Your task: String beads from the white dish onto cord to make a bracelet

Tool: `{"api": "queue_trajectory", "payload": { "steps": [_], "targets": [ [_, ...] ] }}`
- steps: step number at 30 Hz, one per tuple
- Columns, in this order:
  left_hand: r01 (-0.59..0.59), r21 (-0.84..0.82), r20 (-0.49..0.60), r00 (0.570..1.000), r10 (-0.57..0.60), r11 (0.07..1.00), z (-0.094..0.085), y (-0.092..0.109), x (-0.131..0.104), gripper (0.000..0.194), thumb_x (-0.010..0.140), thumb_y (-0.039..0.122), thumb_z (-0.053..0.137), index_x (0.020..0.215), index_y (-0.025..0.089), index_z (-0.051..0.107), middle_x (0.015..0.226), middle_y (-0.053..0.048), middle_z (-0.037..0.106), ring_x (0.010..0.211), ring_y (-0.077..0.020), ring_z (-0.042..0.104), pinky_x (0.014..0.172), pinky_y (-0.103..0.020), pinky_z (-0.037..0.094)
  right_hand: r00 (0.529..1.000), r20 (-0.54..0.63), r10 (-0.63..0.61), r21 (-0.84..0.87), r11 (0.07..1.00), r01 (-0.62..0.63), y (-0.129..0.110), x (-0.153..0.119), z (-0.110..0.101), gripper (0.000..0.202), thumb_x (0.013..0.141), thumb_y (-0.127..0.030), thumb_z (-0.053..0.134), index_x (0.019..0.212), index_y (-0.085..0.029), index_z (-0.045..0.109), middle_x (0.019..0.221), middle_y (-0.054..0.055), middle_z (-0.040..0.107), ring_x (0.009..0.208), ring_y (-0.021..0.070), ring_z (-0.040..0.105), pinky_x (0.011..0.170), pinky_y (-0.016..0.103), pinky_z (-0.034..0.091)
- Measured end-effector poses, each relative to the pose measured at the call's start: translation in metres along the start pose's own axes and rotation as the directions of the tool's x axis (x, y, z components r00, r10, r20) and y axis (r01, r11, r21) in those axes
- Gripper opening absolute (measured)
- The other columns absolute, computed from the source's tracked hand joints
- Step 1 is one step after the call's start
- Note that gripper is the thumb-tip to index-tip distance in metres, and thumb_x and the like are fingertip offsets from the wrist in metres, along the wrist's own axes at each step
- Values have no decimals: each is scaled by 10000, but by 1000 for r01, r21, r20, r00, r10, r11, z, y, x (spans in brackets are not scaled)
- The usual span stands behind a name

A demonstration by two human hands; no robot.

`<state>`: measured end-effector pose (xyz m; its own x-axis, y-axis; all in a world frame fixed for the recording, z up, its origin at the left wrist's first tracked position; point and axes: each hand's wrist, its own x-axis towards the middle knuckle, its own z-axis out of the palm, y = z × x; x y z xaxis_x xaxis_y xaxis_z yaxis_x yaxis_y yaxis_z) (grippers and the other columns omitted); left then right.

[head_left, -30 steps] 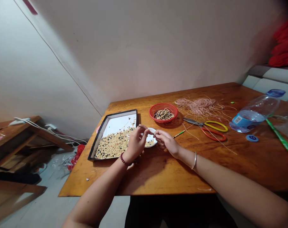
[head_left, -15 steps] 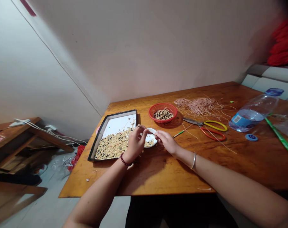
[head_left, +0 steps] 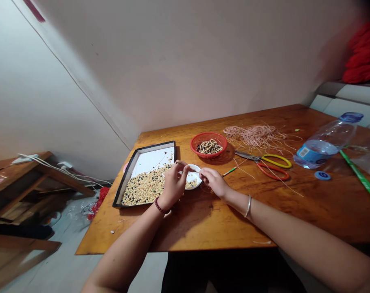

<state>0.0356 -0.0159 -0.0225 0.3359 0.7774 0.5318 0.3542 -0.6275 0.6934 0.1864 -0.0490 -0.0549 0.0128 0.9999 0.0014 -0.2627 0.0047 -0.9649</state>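
Note:
My left hand [head_left: 175, 180], with a dark red bead bracelet at its wrist, is pinched above the right edge of a shallow black-rimmed tray [head_left: 121, 175]. Cream, dark and a few coloured beads [head_left: 146, 185] lie in that tray. My right hand [head_left: 213, 182] faces it with thumb and fingertips closed. A thin cord [head_left: 193, 169] seems to run between the two pinches; its detail is too small to make out. Under the fingertips stands a small white dish [head_left: 198, 185] with some beads, partly hidden by my left hand.
Behind the hands sits a red basket [head_left: 193, 151] of strung beads. To the right are a tangle of pink cord [head_left: 255, 136], scissors [head_left: 274, 167], a green-tipped stick [head_left: 229, 171], a water bottle [head_left: 322, 148], its blue cap [head_left: 322, 175] and a green strip [head_left: 360, 177].
Both hands keep almost the same pinched pose over the dish. The whole view has shifted very slightly; nothing on the table has visibly moved.

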Motion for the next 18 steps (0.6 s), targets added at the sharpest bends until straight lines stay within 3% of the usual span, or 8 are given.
{"api": "queue_trajectory", "payload": {
  "steps": [7,18],
  "targets": [
    [27,-7,-10,1000,-27,1000,-2,1,1,215,910,336,497,821,157,575,846,-63,649,664,-108,613,544,-191,474,992,61,108,97,989,-113,-14,-6,1,221,720,-363,548,620,-189,455,550,-56,353,466,69,218,436,223,128],
    [38,-14,-45,998,-38,999,-3,0,2,207,913,343,487,830,167,558,812,-52,650,696,-125,633,580,-212,494,998,-57,-26,-119,993,19,9,8,-4,277,717,-439,460,575,-202,435,537,-35,397,504,100,329,464,228,250]
  ]
}}
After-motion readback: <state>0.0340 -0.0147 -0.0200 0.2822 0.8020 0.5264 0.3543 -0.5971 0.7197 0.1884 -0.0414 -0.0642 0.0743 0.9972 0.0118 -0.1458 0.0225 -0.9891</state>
